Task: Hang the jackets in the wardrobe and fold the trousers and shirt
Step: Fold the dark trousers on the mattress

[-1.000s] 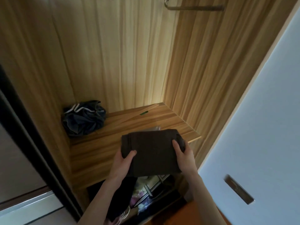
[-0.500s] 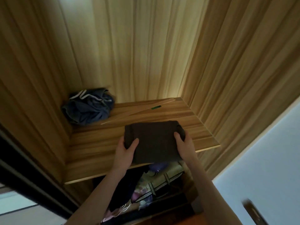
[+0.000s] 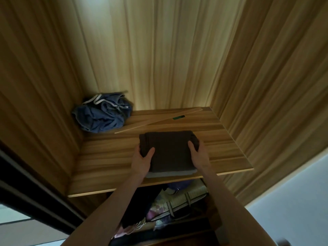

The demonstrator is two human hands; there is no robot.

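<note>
Both hands grip a folded dark garment on the wardrobe shelf. The left hand and right hand clasp opposite sides, thumbs on top.

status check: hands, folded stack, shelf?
Both hands, left hand and right hand, grip the folded dark garment. Stack sits on shelf. Blue bundle back-left, wooden strip behind; neither touching.

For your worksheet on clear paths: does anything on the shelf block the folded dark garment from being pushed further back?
Partly: a thin wooden strip lies diagonally right behind the folded dark garment; the crumpled blue garment sits clear, back-left.
</note>
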